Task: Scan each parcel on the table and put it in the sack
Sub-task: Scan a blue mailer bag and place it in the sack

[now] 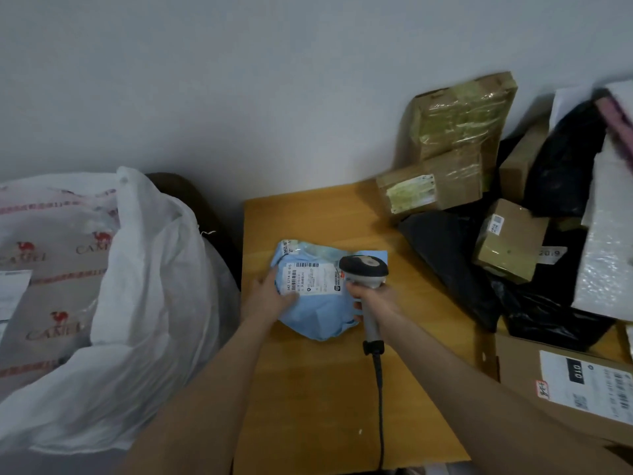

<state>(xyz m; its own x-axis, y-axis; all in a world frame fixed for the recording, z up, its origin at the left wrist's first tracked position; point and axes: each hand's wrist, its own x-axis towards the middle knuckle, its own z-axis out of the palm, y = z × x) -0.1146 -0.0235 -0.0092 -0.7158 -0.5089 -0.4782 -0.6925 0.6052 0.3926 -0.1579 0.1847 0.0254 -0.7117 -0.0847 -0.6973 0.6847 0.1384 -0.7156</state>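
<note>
The blue parcel (318, 313) lies flat on the counter (308, 406) between the two hands. The left grip (270, 296) pinches its left edge, thumb on top by the label (313, 281). The right grip (371, 298) is wrapped round the handle of the scanner (364, 269). From the right grip the parcel lies just to the left, under the scanner head. The soft parcel shows no clear long axis. Its label faces up and runs crosswise from one grip to the other, with a barcode along its far edge and another at its left end. The scanner's axis runs from the person outward, its head over the label's right end. The sack (144, 303) stands open just left of the left grip, so that hand is the nearer for the drop once the scan is done; unscanned parcels (507, 241) are heaped to the right of the right grip
</note>
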